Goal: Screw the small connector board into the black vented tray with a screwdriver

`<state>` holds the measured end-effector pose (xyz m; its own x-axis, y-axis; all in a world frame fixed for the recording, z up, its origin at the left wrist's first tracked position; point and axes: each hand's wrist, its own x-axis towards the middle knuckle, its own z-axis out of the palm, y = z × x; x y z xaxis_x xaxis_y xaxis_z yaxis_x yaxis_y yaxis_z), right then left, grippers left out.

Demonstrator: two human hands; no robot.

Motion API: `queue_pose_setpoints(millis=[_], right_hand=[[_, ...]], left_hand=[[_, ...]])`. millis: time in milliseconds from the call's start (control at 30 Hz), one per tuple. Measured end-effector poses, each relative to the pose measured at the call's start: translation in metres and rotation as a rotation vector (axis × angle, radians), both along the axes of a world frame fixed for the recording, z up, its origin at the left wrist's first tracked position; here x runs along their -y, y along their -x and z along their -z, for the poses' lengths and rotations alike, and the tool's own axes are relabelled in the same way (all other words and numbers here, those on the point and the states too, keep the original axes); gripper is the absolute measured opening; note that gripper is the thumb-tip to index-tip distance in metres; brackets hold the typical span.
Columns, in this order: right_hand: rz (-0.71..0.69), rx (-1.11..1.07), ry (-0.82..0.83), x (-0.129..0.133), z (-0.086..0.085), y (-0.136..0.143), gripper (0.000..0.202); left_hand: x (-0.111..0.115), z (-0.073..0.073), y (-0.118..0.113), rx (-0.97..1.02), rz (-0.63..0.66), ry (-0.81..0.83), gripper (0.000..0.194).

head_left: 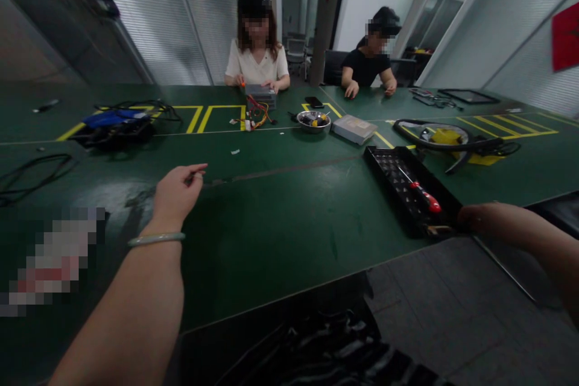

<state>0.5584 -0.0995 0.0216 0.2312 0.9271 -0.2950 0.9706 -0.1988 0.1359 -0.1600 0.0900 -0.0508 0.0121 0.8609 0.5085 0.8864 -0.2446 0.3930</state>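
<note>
My left hand (178, 193), with a pale bangle (156, 239) on its wrist, hovers above the green table, index finger stretched out and thumb apart. I see no object in it. At the near right end of a black tray (389, 193), my right hand (482, 215) meets the tray's rim. Its fingers are in shadow and mostly hidden, so I cannot tell whether they grip it. Inside the tray, which has a studded floor, lies a screwdriver (425, 198) with a red handle. A small light-coloured piece (439, 230) is at the tray's near end.
Across the table (271, 211), a person (257, 60) handles a grey metal box (261, 95) with coloured wires; another person (371, 63) sits right. A metal bowl (313, 128), grey box (354, 129), black hoop-shaped part (425, 143), blue bundle (115, 120) and cables (40, 172) lie around.
</note>
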Motion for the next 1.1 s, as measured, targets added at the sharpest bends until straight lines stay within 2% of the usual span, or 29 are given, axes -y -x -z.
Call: queue_pose_setpoints(millis=[100, 300, 567, 833, 1100], right_hand=[[0.013, -0.043, 0.093, 0.002, -0.006, 0.003, 0.028], [0.011, -0.039, 0.135, 0.001, -0.009, 0.012, 0.029], [0.061, -0.021, 0.125, 0.002, -0.009, 0.015, 0.029], [0.055, -0.08, 0.119, 0.003, -0.007, 0.04, 0.033], [0.083, 0.008, 0.172, 0.001, -0.006, 0.028, 0.025]], left_hand=[[0.0, 0.0, 0.0, -0.001, -0.011, 0.001, 0.035], [0.002, 0.0, -0.001, -0.038, -0.024, -0.013, 0.036], [0.002, -0.001, 0.0, -0.088, -0.039, 0.016, 0.04], [0.001, 0.001, -0.001, -0.064, -0.021, 0.006, 0.038], [0.003, -0.002, -0.002, -0.003, -0.017, 0.048, 0.037]])
